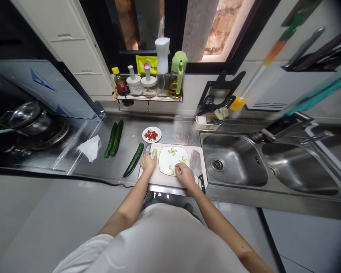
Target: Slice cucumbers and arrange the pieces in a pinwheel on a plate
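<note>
A white square plate (165,156) rests on a pale cutting board (159,182), with thin green cucumber slices (172,151) fanned out in small clusters on it. My right hand (185,176) is over the plate's lower right, its fingertips pinched beside a cluster; whatever they hold is hidden. On the board's left part lies a small stack of cucumber slices (154,152). My left hand (148,163) rests there, thumb and fingers apart around the near side of the stack. A cleaver (196,163) lies flat at the board's right, black handle toward me.
Left of the board lie a whole cucumber (133,160) and two more cucumbers (114,138). A small dish of chopped red pepper (151,129) stands behind the board. A crumpled white tissue (90,148) lies farther left, near a pot (30,119). A double sink (233,163) adjoins the right side.
</note>
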### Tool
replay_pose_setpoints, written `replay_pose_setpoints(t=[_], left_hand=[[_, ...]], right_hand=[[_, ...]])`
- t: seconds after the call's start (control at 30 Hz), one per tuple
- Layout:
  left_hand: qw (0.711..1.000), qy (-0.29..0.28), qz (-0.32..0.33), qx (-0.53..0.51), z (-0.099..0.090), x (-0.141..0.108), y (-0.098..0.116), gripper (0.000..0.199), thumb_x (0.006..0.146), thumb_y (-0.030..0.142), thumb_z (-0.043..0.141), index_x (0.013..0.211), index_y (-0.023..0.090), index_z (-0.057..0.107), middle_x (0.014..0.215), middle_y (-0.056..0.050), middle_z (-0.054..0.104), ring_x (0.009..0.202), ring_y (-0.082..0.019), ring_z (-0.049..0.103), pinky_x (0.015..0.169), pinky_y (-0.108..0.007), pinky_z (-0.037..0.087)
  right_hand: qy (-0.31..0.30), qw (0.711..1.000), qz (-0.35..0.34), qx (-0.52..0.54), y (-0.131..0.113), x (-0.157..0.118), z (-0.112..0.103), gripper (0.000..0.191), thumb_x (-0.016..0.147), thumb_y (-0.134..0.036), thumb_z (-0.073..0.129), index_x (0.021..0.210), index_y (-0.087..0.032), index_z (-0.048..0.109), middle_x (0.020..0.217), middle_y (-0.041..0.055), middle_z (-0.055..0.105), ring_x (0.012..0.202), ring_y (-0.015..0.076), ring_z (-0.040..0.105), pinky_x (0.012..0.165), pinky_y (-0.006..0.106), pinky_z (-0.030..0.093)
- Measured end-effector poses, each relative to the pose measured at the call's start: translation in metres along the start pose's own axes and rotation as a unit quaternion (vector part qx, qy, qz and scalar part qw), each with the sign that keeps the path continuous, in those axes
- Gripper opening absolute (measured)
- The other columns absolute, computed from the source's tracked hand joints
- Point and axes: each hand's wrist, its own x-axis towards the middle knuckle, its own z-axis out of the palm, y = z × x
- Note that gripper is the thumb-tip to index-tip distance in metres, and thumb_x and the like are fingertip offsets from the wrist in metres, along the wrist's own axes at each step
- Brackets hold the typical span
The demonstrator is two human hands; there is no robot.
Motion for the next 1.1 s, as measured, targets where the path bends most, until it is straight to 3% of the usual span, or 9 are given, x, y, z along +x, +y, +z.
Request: replay_pose_setpoints(t=[0.33, 0.47, 0.63, 0.73, 0.87, 1.0, 1.1], left_hand=[[1.000, -0.017, 0.000, 0.014, 0.006, 0.006, 0.001, 0.026, 0.080, 0.036, 0.058, 0.102, 0.022, 0.063, 0.111, -0.011, 0.064, 0.111, -0.028, 0.053, 0.093, -0.042, 0.035], [0.999, -0.034, 0.005, -0.038, 0.006, 0.009, 0.004, 0.021, 0.083, 0.028, 0.054, 0.101, 0.023, 0.063, 0.095, -0.006, 0.068, 0.098, -0.022, 0.059, 0.089, -0.036, 0.038], [0.990, -0.029, -0.002, -0.138, 0.007, 0.010, 0.004, 0.020, 0.080, 0.030, 0.058, 0.097, 0.021, 0.063, 0.084, -0.001, 0.068, 0.085, -0.016, 0.061, 0.085, -0.031, 0.041], [0.964, -0.059, -0.021, -0.259, 0.004, 0.012, 0.009, 0.023, 0.074, 0.028, 0.062, 0.094, 0.018, 0.063, 0.081, -0.001, 0.066, 0.076, -0.013, 0.061, 0.077, -0.026, 0.045], [0.894, -0.130, -0.013, -0.429, -0.009, 0.009, 0.022, 0.028, 0.066, 0.027, 0.069, 0.091, 0.014, 0.063, 0.076, -0.003, 0.066, 0.072, -0.013, 0.061, 0.073, -0.025, 0.047], [0.851, -0.203, 0.033, -0.484, -0.029, -0.002, 0.037, 0.037, 0.060, 0.035, 0.076, 0.088, 0.014, 0.065, 0.080, -0.005, 0.068, 0.078, -0.016, 0.062, 0.077, -0.029, 0.048], [0.829, -0.248, 0.048, -0.500, -0.044, -0.012, 0.047, 0.040, 0.057, 0.034, 0.078, 0.089, 0.014, 0.065, 0.082, -0.004, 0.068, 0.078, -0.015, 0.062, 0.077, -0.028, 0.047]], right_hand=[[0.011, 1.000, 0.006, 0.011, 0.007, -0.001, -0.003, 0.025, 0.092, -0.026, 0.041, 0.096, -0.019, 0.065, 0.095, 0.0049, 0.064, 0.084, 0.0159, 0.058, 0.071, 0.024, 0.037], [0.010, 1.000, 0.005, 0.016, 0.005, -0.001, -0.002, 0.025, 0.093, -0.026, 0.041, 0.096, -0.020, 0.065, 0.096, 0.0048, 0.064, 0.083, 0.0157, 0.058, 0.069, 0.024, 0.037], [0.016, 1.000, -0.002, 0.021, 0.004, 0.000, -0.002, 0.026, 0.093, -0.027, 0.040, 0.096, -0.020, 0.065, 0.096, 0.0049, 0.064, 0.084, 0.0158, 0.057, 0.072, 0.024, 0.038], [0.023, 0.999, -0.003, 0.045, 0.003, 0.001, -0.003, 0.026, 0.092, -0.026, 0.040, 0.096, -0.019, 0.065, 0.094, 0.0051, 0.064, 0.083, 0.0162, 0.057, 0.073, 0.025, 0.039], [0.043, 0.993, -0.003, 0.106, -0.002, 0.007, -0.008, 0.026, 0.088, -0.027, 0.042, 0.096, -0.018, 0.065, 0.088, 0.0051, 0.063, 0.081, 0.0173, 0.057, 0.075, 0.027, 0.041], [0.086, 0.975, 0.011, 0.203, -0.012, 0.019, -0.018, 0.027, 0.084, -0.031, 0.048, 0.100, -0.018, 0.065, 0.083, 0.0039, 0.063, 0.076, 0.0174, 0.056, 0.074, 0.029, 0.044], [0.116, 0.949, 0.007, 0.292, -0.021, 0.028, -0.028, 0.030, 0.082, -0.037, 0.052, 0.103, -0.019, 0.064, 0.090, 0.0036, 0.065, 0.074, 0.0155, 0.056, 0.073, 0.029, 0.046]])
